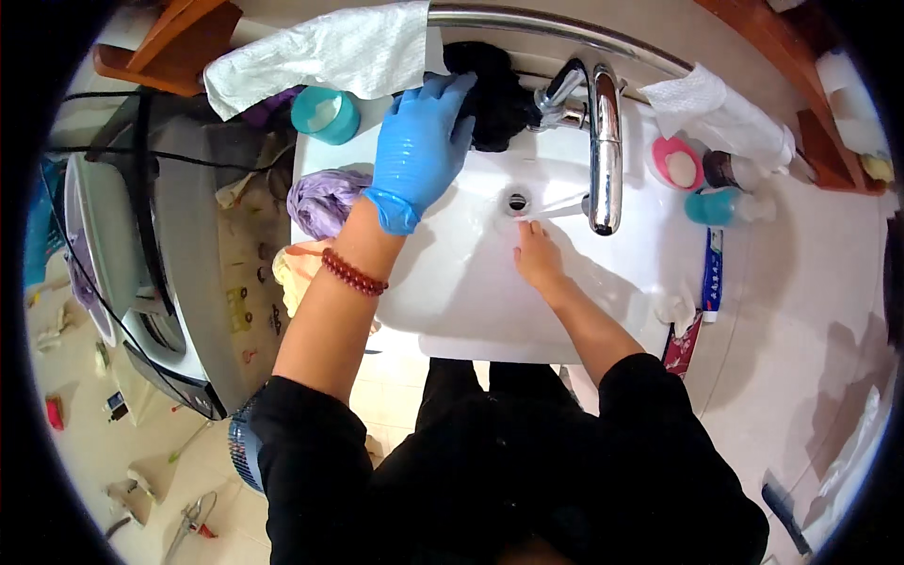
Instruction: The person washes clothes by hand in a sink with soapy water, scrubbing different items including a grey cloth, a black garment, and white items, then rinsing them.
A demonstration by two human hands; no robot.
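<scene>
My left hand [419, 145], in a blue disposable glove, is at the back left of the white washbasin [459, 296]. Its fingertips meet the edge of a bunched black cloth [492, 99]; whether they grip it is hidden. Below the wrist lies a crumpled purple cloth [328, 201], with a yellow and orange cloth [304, 272] nearer me. My bare right hand [538, 256] is low in the basin, just in front of the drain [518, 203]. Its fingers are bent, and I cannot tell if they hold anything small. The chrome faucet [604, 155] stands to its right.
A teal cup [325, 116] stands at back left. On the right rim are a pink soap dish [678, 164], a teal pump bottle [727, 207] and a toothpaste tube [713, 272]. A metal rail [551, 21] bearing white towels crosses behind. A washing machine [205, 268] stands left.
</scene>
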